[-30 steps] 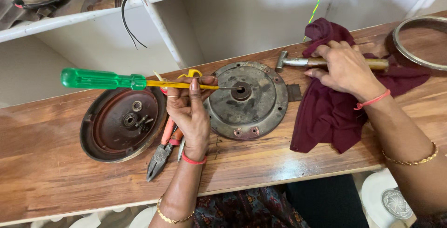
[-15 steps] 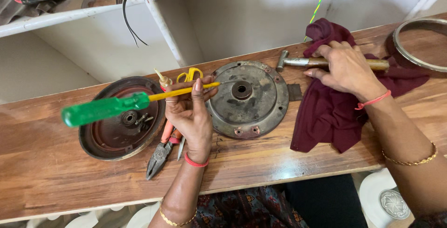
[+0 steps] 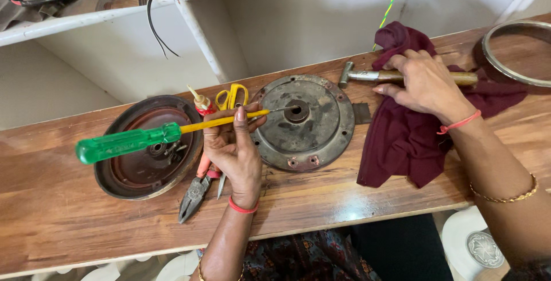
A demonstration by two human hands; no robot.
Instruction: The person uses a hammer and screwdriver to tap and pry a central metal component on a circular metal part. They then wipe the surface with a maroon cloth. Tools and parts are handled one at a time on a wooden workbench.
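My left hand (image 3: 235, 149) grips the yellow shaft of a screwdriver with a green handle (image 3: 123, 143); its tip points at the centre hole of a round grey metal cover plate (image 3: 304, 121) lying on the wooden bench. My right hand (image 3: 422, 83) rests on a hammer with a wooden handle (image 3: 367, 75) that lies across a maroon cloth (image 3: 407, 137). The fingers are curled over the hammer's handle.
A rusty reddish round housing (image 3: 143, 149) lies left of my left hand. Pliers (image 3: 195, 192), yellow-handled scissors (image 3: 232, 94) and a small oil bottle (image 3: 202, 104) lie between the two discs. A metal ring (image 3: 511, 57) sits at the far right. White shelving stands behind the bench (image 3: 69, 212).
The screwdriver's green handle has swung downward and to the left, so the shaft now tilts and its tip has reached the plate's centre hole. My right hand has stayed on the hammer.
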